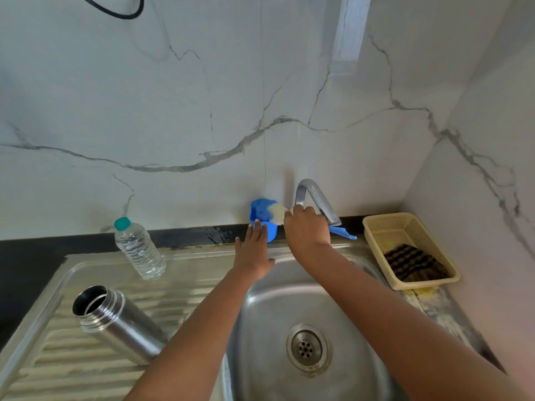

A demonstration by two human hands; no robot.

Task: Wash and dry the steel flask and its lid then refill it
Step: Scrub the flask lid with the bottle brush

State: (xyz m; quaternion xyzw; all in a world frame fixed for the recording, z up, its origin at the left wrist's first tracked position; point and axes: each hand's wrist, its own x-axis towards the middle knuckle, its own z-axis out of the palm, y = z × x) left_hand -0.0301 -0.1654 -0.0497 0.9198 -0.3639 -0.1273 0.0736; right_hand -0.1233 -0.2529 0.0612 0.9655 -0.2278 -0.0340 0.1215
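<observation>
two hands reach over the sink toward its back edge. the right hand sits just under the tap, fingers curled round something whose pale bristly end, a brush, sticks out to the left of the knuckles; the handle is hidden in the fist, so how it is gripped cannot be told. the left hand is flat and spread, fingers straight, holding nothing, its fingertips at or over a blue holder standing against the marble wall; whether they touch it cannot be told. the brush head lies in front of the holder's upper part.

the flask stands on the ribbed drainboard left of the basin, open mouth up, no lid on it, partly hidden by the left forearm. no lid can be made out. behind it, near the drainboard's back edge, stands a clear bottle with a teal cap. right of the basin a cream basket holds a dark striped scrubber.
</observation>
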